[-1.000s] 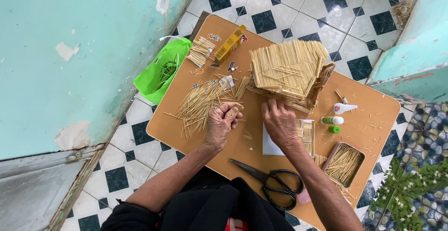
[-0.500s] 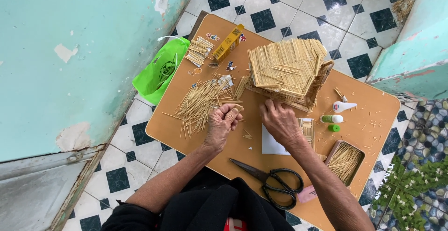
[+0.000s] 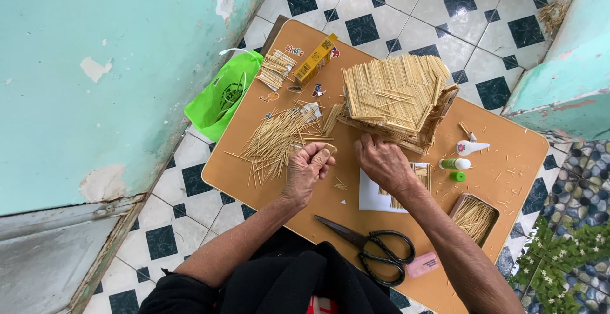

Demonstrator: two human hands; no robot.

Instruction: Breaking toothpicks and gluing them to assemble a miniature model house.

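Note:
A small house made of thin wooden sticks [image 3: 397, 98] stands at the far side of a low tan table [image 3: 508, 180]. My left hand [image 3: 308, 168] is curled shut near the table's middle, pinching a few short sticks between thumb and fingers. Just left of it lies a loose pile of sticks [image 3: 276, 139]. My right hand [image 3: 381, 161] rests palm down with its fingers reaching the front base of the stick house. Under its wrist lies a white sheet [image 3: 375, 196] with a flat panel of glued sticks.
Black scissors [image 3: 375, 247] and a pink eraser [image 3: 422, 264] lie near the front edge. Two glue bottles [image 3: 464, 155] and a box of sticks [image 3: 473, 217] sit at the right. A yellow box [image 3: 316, 59] and a green bag [image 3: 222, 95] are at the left, by a turquoise wall.
My left hand has closed a little tighter on the sticks and shifted slightly. My right hand stays at the base of the house.

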